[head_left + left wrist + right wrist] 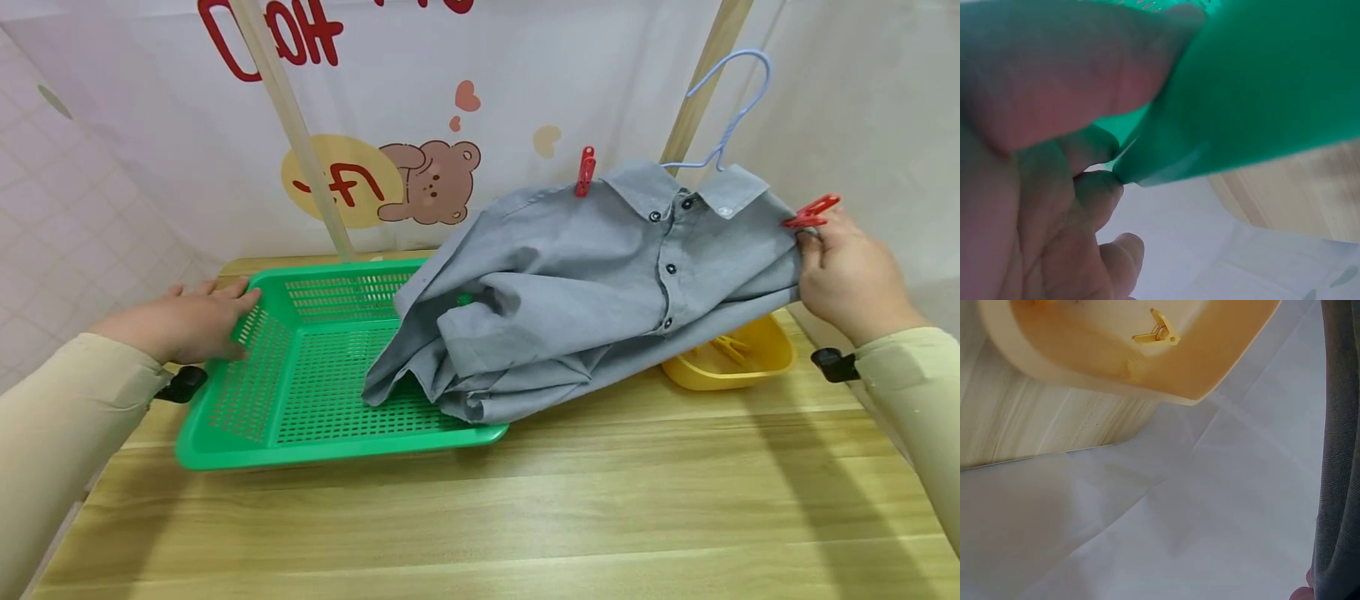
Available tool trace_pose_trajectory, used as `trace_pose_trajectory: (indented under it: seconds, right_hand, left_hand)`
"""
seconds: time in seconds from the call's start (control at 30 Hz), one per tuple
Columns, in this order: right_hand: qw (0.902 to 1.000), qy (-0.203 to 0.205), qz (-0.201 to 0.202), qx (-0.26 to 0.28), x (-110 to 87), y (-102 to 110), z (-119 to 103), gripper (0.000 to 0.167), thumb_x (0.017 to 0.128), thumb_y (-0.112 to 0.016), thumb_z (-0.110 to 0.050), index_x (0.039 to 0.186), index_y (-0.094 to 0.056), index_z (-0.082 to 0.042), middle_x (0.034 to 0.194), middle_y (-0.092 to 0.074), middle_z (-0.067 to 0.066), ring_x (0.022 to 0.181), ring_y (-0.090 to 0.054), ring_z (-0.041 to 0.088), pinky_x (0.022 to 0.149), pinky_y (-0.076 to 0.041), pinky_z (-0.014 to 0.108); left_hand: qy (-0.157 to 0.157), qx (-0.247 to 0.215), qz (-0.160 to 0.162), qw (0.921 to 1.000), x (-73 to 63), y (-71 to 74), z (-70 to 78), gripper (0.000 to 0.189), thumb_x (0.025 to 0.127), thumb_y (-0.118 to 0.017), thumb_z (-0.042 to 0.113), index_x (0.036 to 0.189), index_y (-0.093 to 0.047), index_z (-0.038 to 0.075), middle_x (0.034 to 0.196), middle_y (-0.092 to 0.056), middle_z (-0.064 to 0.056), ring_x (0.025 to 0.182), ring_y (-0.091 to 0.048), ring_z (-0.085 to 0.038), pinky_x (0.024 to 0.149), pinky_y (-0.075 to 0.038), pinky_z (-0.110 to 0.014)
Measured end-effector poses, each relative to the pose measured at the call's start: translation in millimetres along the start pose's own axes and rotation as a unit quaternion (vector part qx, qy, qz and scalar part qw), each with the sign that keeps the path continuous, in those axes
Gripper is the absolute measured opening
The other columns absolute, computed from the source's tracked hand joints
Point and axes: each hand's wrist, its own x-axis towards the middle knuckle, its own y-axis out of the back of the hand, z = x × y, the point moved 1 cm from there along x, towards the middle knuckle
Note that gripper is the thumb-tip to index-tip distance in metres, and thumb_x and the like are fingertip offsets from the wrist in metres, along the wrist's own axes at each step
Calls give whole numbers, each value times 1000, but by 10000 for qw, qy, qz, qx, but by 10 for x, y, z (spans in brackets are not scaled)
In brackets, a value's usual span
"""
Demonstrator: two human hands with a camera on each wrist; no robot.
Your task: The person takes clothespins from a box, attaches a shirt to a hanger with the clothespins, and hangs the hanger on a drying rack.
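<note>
One grey shirt [607,275], one blue hanger [729,133], two red clips [587,171], one green basket [330,450] and one yellow bowl [720,382] are seen, with two wooden poles [296,125] behind. The shirt is found toward 3 o'clock of centre in the head view, with four dark buttons counted on its front and one clip fastened at each shoulder. Its far shoulder, at 3 o'clock, is pinched by the right hand [858,279] just beside a clip. At 9 o'clock, the basket's rim is held between the thumb and fingers of the left hand [191,321].

The hanger's arms are mostly hidden inside the shirt, and the right part of the basket is covered by it. The bowl is partly overlapped; one yellow clip [1159,331] is plainly shown inside, others being cut off or blurred. Whether the hook touches the pole behind it cannot be told. Only fingertips of the right hand are caught in its wrist view.

The basket's near edge is set back from the bottom of the view, and table [487,525] wood is seen across 6 o'clock.
</note>
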Motion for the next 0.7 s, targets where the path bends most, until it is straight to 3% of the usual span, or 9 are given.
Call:
trace_pose_trajectory:
  seconds: [0.13, 0.4, 0.7]
  right_hand:
    - [10000, -26, 17, 2, -1, 6, 8, 48, 112, -27, -20, 143, -49, 9, 161, -38, 34, 151, -32, 56, 123, -25, 68]
    - [9997, -180, -45, -128, -5, 15, 38, 49, 113, -26, -20, 143, -49, 10, 162, -35, 35, 152, -30, 55, 124, -25, 68]
    - [9995, -195, -11, -247, 8, 20, 40, 47, 112, -25, -18, 141, -49, 11, 157, -38, 38, 150, -30, 57, 120, -27, 72]
  left_hand:
    - [42, 60, -20, 10000, -5, -22, -82, 104, 91, -80, 31, 162, -17, -11, 166, -7, -42, 146, -4, -72, 114, -3, -85]
    - [197, -280, -119, 9993, -51, -28, -224, 102, 90, -79, 18, 163, -13, -12, 166, 0, -42, 145, 1, -73, 113, 4, -86]
    - [224, -138, -82, 9996, -48, -22, -264, 98, 92, -77, 14, 162, -14, -12, 165, -3, -43, 144, -2, -74, 114, 0, -86]
